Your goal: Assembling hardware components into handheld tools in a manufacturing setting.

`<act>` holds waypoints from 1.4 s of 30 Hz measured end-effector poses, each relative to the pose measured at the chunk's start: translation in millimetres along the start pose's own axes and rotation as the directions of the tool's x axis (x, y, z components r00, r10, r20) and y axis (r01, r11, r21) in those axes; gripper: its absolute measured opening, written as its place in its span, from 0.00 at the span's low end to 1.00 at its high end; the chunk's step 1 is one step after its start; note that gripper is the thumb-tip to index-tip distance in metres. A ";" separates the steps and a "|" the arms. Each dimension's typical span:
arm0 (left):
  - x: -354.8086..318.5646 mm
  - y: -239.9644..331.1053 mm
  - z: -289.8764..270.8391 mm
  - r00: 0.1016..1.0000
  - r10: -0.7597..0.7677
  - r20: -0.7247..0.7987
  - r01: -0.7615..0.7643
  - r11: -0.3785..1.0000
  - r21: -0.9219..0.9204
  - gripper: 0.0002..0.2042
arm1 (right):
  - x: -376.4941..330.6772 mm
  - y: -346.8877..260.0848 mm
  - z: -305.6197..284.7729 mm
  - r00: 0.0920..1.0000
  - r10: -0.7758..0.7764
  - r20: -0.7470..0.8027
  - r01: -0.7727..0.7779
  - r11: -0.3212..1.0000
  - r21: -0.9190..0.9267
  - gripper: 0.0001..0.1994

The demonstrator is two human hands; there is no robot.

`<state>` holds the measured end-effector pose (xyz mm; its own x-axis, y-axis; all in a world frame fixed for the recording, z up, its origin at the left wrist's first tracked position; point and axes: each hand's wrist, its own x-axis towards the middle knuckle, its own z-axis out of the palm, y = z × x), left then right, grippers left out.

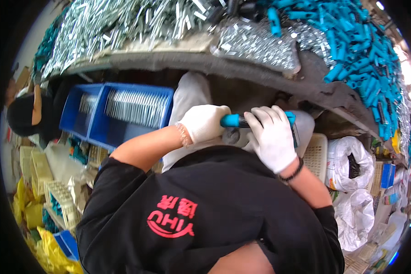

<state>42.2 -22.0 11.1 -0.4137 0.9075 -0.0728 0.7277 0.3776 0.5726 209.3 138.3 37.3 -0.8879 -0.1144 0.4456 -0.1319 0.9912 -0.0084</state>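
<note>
My gloved left hand [206, 123] is clamped on the left end of the teal-and-black handle [235, 120], above my lap [187, 97]. My right hand [272, 138] curls over its other half, forearm [309, 186] angled inward.

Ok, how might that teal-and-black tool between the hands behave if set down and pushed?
The teal-and-black tool is probably stiff, as it looks straight between the left hand and right hand. Its teal end looks rounded, so it might roll.

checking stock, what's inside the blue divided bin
Silvery metal strips are lined up in both compartments of the blue bin. Whatever is under them is covered and can't be seen.
</note>
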 end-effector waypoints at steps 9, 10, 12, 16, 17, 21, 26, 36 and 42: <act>-64.6 -54.1 -50.1 0.991 -0.022 -0.134 -0.068 0.776 -0.627 0.23 | 7.0 7.8 93.0 0.936 -0.001 0.351 -0.097 0.960 0.262 0.17; -77.0 -69.1 -55.0 0.936 -0.275 -0.218 0.037 0.697 -0.716 0.20 | 8.0 6.7 102.4 0.954 -0.011 0.299 -0.109 0.918 0.381 0.16; -100.0 -89.9 -66.9 0.710 -0.571 -0.412 0.088 0.652 -0.753 0.16 | 16.0 -5.9 111.2 0.926 -0.069 0.372 -0.100 0.904 0.417 0.15; -145.4 -131.4 -69.4 0.624 -0.688 -0.370 -0.091 0.407 -0.909 0.14 | 51.3 3.2 123.4 0.830 -0.256 0.496 0.025 0.905 0.425 0.14; -152.7 -130.6 -68.8 0.653 -0.686 -0.322 -0.150 0.299 -0.942 0.14 | 57.6 16.1 136.4 0.880 -0.051 0.473 -0.215 0.844 0.491 0.15; -160.9 -118.5 -58.3 0.606 -0.728 -0.320 -0.039 0.375 -0.926 0.15 | 61.6 27.2 147.8 0.859 0.083 0.505 -0.366 0.789 0.493 0.16; -161.6 -126.2 -61.5 0.628 -0.728 -0.274 -0.051 0.313 -0.948 0.15 | 43.1 25.2 157.5 0.855 -0.227 0.466 -0.168 0.729 0.664 0.15; -129.2 -117.0 -56.5 0.661 -0.685 -0.306 -0.120 0.306 -0.944 0.12 | 57.2 35.1 147.6 0.767 0.226 0.600 -0.610 0.547 0.573 0.15; -103.0 -81.4 -31.3 0.893 -0.439 -0.098 0.218 0.614 -0.759 0.21 | 39.2 5.4 127.3 0.740 -0.085 0.667 -0.521 0.553 0.650 0.23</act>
<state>8.4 -152.0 -2.4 -0.7423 0.6271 -0.2363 -0.0586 0.2905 0.9551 117.7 130.7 -59.3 -0.9399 -0.2135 -0.2664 0.1037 0.5650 -0.8185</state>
